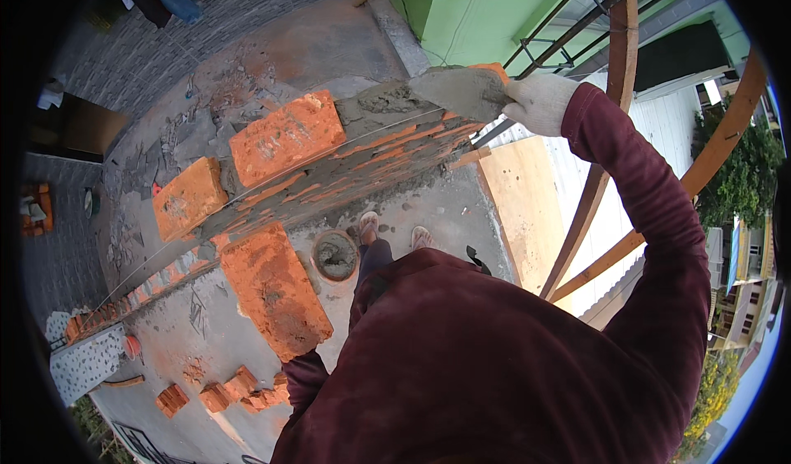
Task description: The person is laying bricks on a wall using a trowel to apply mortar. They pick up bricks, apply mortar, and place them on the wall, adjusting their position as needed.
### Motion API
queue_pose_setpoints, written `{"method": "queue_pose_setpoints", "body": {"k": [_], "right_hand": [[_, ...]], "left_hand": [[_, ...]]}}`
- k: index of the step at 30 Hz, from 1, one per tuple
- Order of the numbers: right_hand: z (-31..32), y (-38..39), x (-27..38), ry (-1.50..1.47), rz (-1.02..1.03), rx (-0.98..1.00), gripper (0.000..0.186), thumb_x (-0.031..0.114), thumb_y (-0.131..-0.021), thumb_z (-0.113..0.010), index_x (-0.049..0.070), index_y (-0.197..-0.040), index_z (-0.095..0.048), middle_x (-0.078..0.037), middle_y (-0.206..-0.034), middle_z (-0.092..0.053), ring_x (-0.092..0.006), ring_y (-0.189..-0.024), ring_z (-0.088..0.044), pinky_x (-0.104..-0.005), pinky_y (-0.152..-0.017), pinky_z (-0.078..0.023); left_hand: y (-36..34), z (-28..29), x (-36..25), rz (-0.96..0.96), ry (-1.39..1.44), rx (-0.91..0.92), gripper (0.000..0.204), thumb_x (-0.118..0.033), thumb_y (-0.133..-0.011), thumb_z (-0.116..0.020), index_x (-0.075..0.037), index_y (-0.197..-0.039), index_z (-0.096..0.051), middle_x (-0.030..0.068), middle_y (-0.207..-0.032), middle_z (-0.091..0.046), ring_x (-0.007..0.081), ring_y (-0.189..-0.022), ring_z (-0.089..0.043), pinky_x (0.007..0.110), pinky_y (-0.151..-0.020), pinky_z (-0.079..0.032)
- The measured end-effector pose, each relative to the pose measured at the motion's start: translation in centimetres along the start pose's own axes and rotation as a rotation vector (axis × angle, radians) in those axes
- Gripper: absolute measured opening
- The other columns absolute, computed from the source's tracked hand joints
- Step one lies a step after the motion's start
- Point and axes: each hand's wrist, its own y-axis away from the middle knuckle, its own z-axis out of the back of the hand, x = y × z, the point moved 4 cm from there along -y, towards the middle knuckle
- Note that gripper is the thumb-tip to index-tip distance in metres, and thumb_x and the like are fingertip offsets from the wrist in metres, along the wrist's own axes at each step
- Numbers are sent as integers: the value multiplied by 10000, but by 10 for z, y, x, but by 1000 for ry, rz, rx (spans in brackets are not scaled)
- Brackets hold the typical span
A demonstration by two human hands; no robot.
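Observation:
In a pale work glove, my right hand [540, 104] is closed on a trowel [461, 91]. The trowel's mortar-smeared blade rests at the right end of the wall top, over the wet mortar [383, 104]. An orange brick [276, 291] is held up at the left, in front of the wall. My left sleeve [305, 376] reaches it from below, and the brick hides the left hand itself. Along the brick wall [329, 184], two laid bricks, one nearer the middle [288, 137] and one farther left [189, 199], stand on the top course.
A taut string [362, 147] runs along the wall's edge. By my feet [369, 227] stands a round bucket [336, 255] with mortar in it. Loose bricks [239, 384] lie on the floor at lower left. Curved wooden poles [585, 225] rise at the right beside a plywood sheet [523, 192].

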Motion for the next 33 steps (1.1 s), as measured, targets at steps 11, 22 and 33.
{"method": "queue_pose_setpoints", "body": {"k": [11,22,33], "right_hand": [[8,34,6,-482,-95,21,410,322,-1035,-517,-30,-1202,-647,-235,-991,-698,-371,-908,-699,-470,-849,-550],[-29,-2,-13,-244,-129,15,412,333,-1010,-503,-10,-1137,-694,-247,-995,-716,-394,-974,-703,-480,-890,-547],[-80,139,3,-1227,-525,-696,422,338,-1042,-566,19,-1310,-637,-28,-821,-575,-74,-552,-549,-256,-479,-448]], "left_hand": [[-36,-3,-45,120,-63,31,1002,-519,-763,-812,-25,-1550,-437,212,-1453,-566,339,-1314,-579,458,-1070,-497],[-60,-122,-144,108,-336,260,1084,-496,-711,-887,-15,-1565,-424,213,-1473,-552,315,-1355,-556,430,-1101,-472],[-159,-481,-106,-946,-1829,1060,1127,-608,-662,-910,-99,-1567,-473,184,-1287,-630,330,-1212,-623,414,-1076,-481]]}}
